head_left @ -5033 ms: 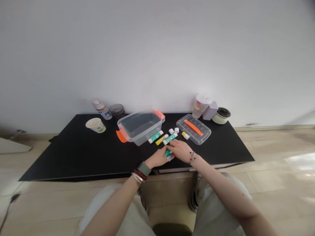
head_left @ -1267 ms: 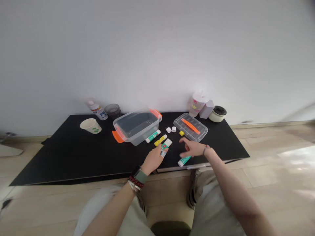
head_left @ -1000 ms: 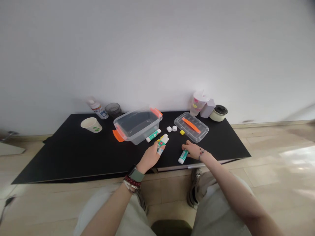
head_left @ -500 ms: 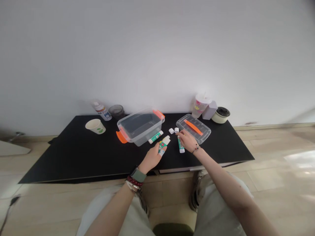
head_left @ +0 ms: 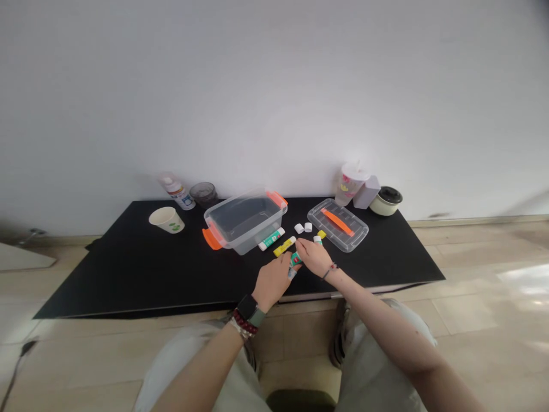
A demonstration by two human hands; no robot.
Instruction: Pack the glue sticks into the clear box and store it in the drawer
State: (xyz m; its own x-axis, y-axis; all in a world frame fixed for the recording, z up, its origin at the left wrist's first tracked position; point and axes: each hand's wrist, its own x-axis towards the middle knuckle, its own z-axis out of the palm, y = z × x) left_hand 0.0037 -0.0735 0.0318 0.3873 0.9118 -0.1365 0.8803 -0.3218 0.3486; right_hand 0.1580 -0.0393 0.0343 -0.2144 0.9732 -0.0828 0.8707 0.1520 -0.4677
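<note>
Both hands meet over the black table point(head_left: 128, 269) just in front of me. My left hand point(head_left: 274, 280) is closed round a green glue stick point(head_left: 295, 258). My right hand point(head_left: 315, 257) pinches the other end of the same stick. Beyond them lie a yellow glue stick point(head_left: 283, 246) and a green glue stick point(head_left: 271, 238) beside the clear box with orange latches point(head_left: 244, 220). Two white caps point(head_left: 303, 228) and a yellow cap point(head_left: 321, 234) lie near the clear lid with an orange handle point(head_left: 338, 224). Another stick's white end point(head_left: 317, 239) shows behind my right hand.
A paper cup point(head_left: 167, 218), a small bottle point(head_left: 176, 191) and a dark glass jar point(head_left: 204, 193) stand at the back left. A plastic drink cup point(head_left: 350, 183), a lilac box point(head_left: 366, 192) and a cream pot point(head_left: 386, 201) stand at the back right.
My right hand set a green stick down on the table, then came back to my left hand. Both hands now hold one green stick together.
</note>
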